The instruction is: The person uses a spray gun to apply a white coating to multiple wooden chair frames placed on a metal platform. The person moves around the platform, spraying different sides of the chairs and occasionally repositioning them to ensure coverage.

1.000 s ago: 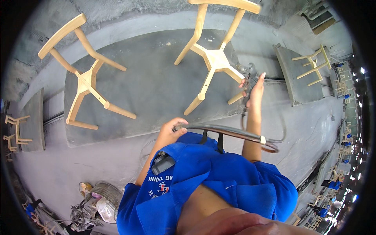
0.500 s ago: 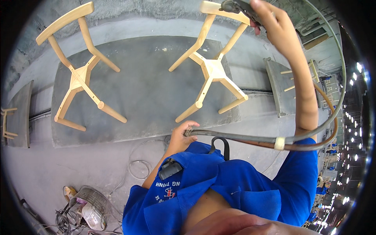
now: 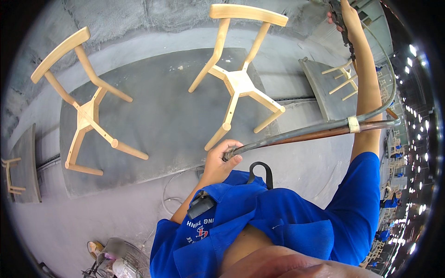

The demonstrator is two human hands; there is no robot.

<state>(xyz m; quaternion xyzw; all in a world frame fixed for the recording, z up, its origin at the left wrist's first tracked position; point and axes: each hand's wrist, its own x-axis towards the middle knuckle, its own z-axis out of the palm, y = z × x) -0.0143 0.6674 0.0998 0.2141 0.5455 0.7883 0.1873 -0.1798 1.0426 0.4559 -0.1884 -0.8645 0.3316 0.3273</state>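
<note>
High at the upper right, my right hand [image 3: 350, 25] is wrapped round a dark spray gun [image 3: 340, 21]. My left hand [image 3: 221, 162] is closed around a grey hose [image 3: 296, 131], low and close to my body. A brown hose [image 3: 320, 132] runs beside the grey one, and a pale band ties them together. Two bare, light wooden chair frames without seats stand on a grey board [image 3: 153, 111]. The right chair frame [image 3: 240, 83] is beyond my left hand; the left chair frame [image 3: 87, 116] is farther from both hands.
More grey boards with wooden chair frames lie to the far left [image 3: 28, 162] and right [image 3: 317, 83]. A wire basket [image 3: 132, 255] of mixed items is on the floor at lower left. Thin tubing [image 3: 166, 194] curls near my left elbow. A rough grey wall [image 3: 153, 23] rises behind.
My right hand has swung the spray gun rightward, away from the right chair frame's backrest. The hoses have shifted with it. My left hand keeps its grip, and the view has turned slightly.
</note>
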